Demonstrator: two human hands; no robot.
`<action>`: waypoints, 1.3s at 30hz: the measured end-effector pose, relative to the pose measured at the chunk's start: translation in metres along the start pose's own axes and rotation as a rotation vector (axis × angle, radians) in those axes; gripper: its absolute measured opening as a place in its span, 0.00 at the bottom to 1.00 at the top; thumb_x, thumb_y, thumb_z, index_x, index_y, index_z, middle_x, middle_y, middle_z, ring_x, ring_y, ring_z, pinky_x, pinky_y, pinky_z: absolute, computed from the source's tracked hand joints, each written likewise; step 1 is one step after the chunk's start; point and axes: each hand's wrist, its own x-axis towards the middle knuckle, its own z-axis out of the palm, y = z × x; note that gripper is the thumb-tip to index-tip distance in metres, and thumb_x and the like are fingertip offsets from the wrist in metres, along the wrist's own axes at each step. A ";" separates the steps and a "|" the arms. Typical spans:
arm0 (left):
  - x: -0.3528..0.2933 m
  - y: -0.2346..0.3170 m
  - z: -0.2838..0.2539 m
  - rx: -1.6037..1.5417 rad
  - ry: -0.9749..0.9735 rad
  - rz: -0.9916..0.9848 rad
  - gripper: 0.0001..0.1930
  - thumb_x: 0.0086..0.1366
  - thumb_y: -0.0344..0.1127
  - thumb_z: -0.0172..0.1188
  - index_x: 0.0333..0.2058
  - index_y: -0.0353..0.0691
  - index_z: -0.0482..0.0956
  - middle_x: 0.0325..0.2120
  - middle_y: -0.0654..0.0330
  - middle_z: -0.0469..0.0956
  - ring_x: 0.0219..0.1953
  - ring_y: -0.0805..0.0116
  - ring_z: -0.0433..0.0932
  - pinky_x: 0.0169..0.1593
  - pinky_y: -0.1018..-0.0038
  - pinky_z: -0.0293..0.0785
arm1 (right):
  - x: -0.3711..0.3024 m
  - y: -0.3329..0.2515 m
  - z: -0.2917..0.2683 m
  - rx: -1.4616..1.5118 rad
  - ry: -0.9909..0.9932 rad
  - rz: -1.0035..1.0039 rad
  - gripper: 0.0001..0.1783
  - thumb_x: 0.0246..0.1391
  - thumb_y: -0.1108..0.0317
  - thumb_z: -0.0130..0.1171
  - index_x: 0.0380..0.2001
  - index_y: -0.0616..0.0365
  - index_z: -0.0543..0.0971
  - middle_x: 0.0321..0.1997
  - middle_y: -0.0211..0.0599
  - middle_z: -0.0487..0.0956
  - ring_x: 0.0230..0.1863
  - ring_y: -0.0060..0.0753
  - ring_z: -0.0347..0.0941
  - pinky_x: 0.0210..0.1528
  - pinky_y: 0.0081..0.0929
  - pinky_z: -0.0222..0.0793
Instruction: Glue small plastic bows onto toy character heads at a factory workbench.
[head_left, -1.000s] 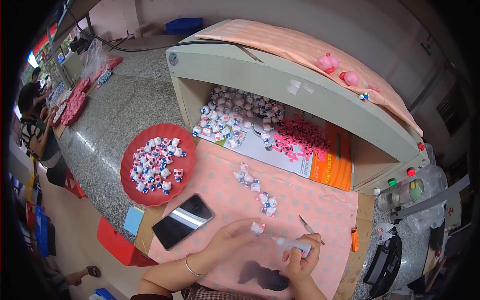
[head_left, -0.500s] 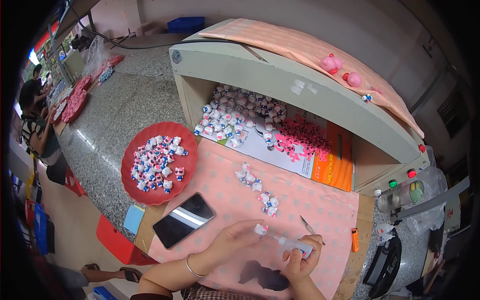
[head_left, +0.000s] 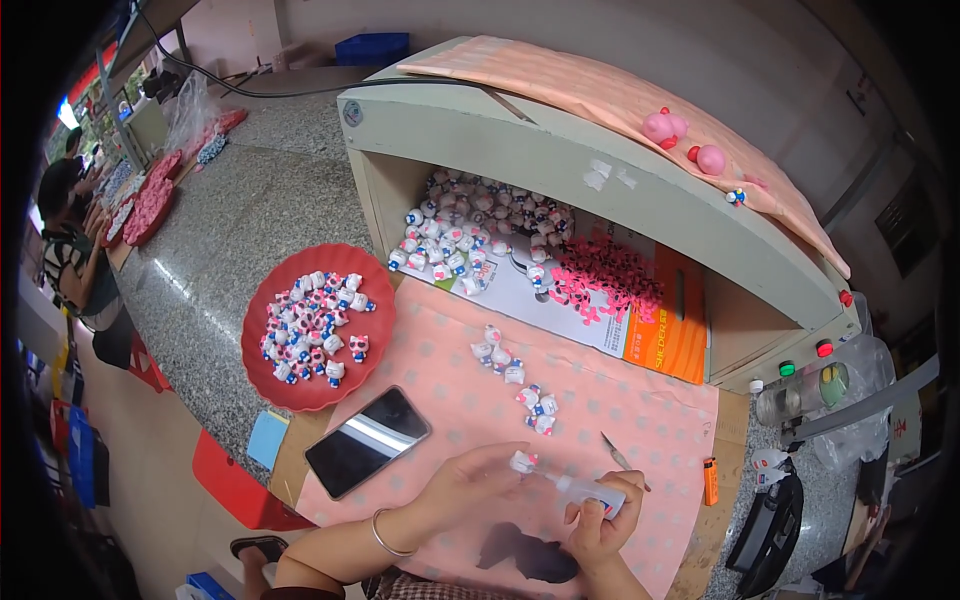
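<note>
My left hand point(head_left: 468, 484) holds a small white cat figurine point(head_left: 522, 461) with pink at its fingertips. My right hand point(head_left: 604, 518) is wrapped round a small translucent squeeze bottle point(head_left: 590, 492), tilted so that its narrow nozzle points left at the figurine. Whether the nozzle touches the figurine is too small to tell. Beyond my hands, several white and blue figurines point(head_left: 540, 405) lie in a loose row on the pink cloth point(head_left: 450, 320). A thin metal tool point(head_left: 617, 452) rests just past the bottle.
A red scalloped plate point(head_left: 258, 365) of figurines stands left, by a phone point(head_left: 368, 440). The open-fronted box point(head_left: 440, 120) shelters piled figurines point(head_left: 440, 240) and bright pink pieces point(head_left: 605, 280). An orange lighter point(head_left: 710, 481) lies right. Other people point(head_left: 75, 250) sit far left.
My hands, the figurine and the bottle stay almost where they were. At the lower left, a sandalled foot of another person has shifted.
</note>
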 end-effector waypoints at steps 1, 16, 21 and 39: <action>0.000 0.000 0.000 0.009 0.002 0.006 0.18 0.59 0.27 0.51 0.49 0.39 0.67 0.37 0.64 0.72 0.36 0.79 0.70 0.38 0.79 0.71 | 0.000 0.002 0.000 -0.007 -0.038 -0.036 0.10 0.47 0.70 0.46 0.31 0.66 0.61 0.30 0.40 0.58 0.18 0.21 0.58 0.13 0.15 0.57; 0.000 0.001 -0.001 0.060 0.035 0.024 0.20 0.58 0.26 0.52 0.50 0.37 0.65 0.45 0.60 0.69 0.44 0.72 0.71 0.42 0.78 0.72 | -0.001 0.006 -0.008 -0.063 -0.083 -0.106 0.12 0.51 0.67 0.46 0.31 0.66 0.60 0.31 0.40 0.56 0.16 0.17 0.58 0.08 0.13 0.59; 0.000 0.001 -0.001 0.063 0.032 0.023 0.20 0.58 0.26 0.52 0.51 0.38 0.65 0.45 0.61 0.69 0.44 0.72 0.71 0.42 0.78 0.72 | 0.002 0.000 -0.004 -0.003 -0.034 -0.039 0.13 0.51 0.66 0.46 0.32 0.66 0.60 0.32 0.40 0.57 0.17 0.19 0.59 0.09 0.14 0.61; 0.001 0.004 -0.007 -0.262 -0.077 -0.131 0.21 0.63 0.36 0.46 0.53 0.38 0.60 0.49 0.54 0.66 0.50 0.68 0.65 0.52 0.71 0.62 | -0.003 -0.053 -0.026 -0.127 -0.913 0.187 0.13 0.41 0.70 0.53 0.36 0.56 0.72 0.40 0.38 0.72 0.43 0.43 0.68 0.42 0.32 0.66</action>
